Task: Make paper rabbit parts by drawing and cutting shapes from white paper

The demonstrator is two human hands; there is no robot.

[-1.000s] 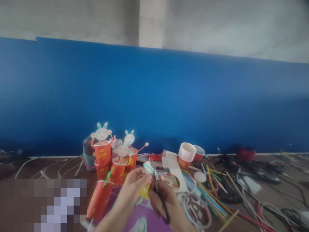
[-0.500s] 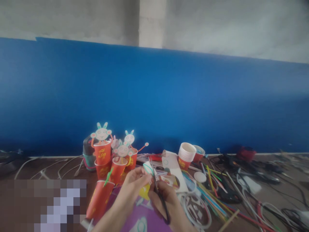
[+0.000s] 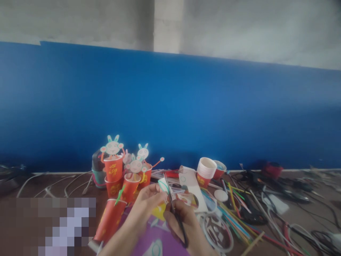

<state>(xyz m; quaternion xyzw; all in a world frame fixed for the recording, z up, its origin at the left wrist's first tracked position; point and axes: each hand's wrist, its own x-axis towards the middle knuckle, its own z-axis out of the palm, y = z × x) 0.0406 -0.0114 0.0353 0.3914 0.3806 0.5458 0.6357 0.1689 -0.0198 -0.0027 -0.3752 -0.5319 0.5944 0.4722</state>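
My left hand (image 3: 149, 199) pinches a small white paper piece (image 3: 163, 184) with a green drawn outline. From the right, my right hand (image 3: 183, 218) grips a pair of scissors (image 3: 174, 209) with dark handles. The blades point up and away from me and lie against the paper's right edge. Whether they are parted is hard to make out. Beneath my hands lies a purple sheet (image 3: 165, 238), with a white paper cutout (image 3: 153, 248) outlined in green on it. Something yellow (image 3: 159, 212) shows between my wrists.
Red paper cups (image 3: 113, 169) bearing paper rabbit figures (image 3: 112, 148) stand at left; another red cup (image 3: 110, 220) lies tilted nearer. A cup stack (image 3: 206, 169) stands behind a white paper strip (image 3: 192, 181). Coloured sticks (image 3: 231, 217), a clear tube coil (image 3: 231, 241) and cables (image 3: 274, 220) clutter the right.
Almost nothing differs. My left forearm has shifted slightly to the left, while the paper and scissors stay in nearly the same place.
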